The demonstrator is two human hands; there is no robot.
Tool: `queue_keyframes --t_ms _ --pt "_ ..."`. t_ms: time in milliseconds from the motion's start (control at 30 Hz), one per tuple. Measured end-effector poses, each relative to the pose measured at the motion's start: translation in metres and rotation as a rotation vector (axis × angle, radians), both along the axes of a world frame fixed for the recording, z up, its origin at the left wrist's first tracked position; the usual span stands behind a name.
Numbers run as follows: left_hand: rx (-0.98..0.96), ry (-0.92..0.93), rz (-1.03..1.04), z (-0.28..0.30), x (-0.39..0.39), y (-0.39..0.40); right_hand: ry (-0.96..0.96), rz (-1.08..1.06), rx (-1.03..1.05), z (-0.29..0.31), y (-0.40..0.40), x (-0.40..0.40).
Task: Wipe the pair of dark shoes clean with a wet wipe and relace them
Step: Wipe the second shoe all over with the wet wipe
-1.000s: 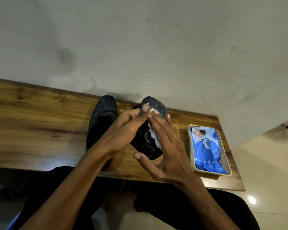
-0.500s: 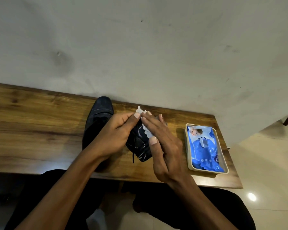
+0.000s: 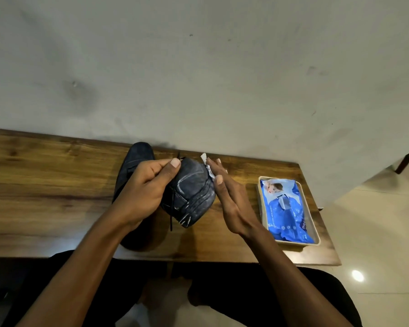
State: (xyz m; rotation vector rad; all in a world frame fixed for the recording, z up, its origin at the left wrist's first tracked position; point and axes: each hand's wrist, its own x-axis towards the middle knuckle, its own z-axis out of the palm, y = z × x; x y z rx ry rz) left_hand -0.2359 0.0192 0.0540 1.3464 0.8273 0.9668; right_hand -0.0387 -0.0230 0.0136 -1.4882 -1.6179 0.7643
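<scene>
The shoe is now turning in the grip: half a second ago the right hand was lying over its top with the wipe, and now that hand is sliding off to the shoe's right flank, leaving the dusty, white-streaked upper showing toward the camera at frame centre. That suggests the wiping is moving round to a fresh side, with plenty of grime left and relacing not yet begun; a loose lace is dangling down the front.

The left hand is curling round the shoe's left side, thumb across the top edge, gripping it and holding it up off the bench. The right hand is lying nearly flat, fingers straight and together, pressing the wipe against the shoe's upper right side; only a white corner is peeking out above the fingertips.

The second shoe is sitting on the bench behind the left hand, mostly hidden. At centre right, the blue wipes pack is lying in a tray.
</scene>
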Motion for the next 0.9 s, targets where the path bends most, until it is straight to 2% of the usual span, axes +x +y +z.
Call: queue_keyframes --t_ms 100,200,333,433,567,733,900 --pt "-0.019 0.008 0.018 -0.002 -0.001 0.0 0.014 0.002 -0.042 0.008 -0.006 -0.009" --pt "-0.028 -0.007 0.042 0.0 -0.001 0.0 0.055 0.081 0.049 0.027 -0.027 -0.022" --pt "-0.042 -0.031 0.061 0.002 -0.002 0.001 0.008 0.18 0.182 0.041 -0.05 -0.028" --pt "-0.07 -0.047 0.072 0.002 -0.002 0.002 0.022 0.13 0.247 0.03 -0.041 -0.023" --pt "-0.115 -0.103 0.154 0.003 -0.003 0.005 0.084 0.0 0.159 0.009 -0.016 -0.006" --pt "-0.103 -0.082 0.174 0.003 -0.001 0.005 -0.019 -0.027 0.131 0.009 -0.017 -0.01" --pt "-0.097 -0.065 0.171 0.004 -0.001 0.005 -0.138 0.056 0.357 0.03 -0.045 -0.022"
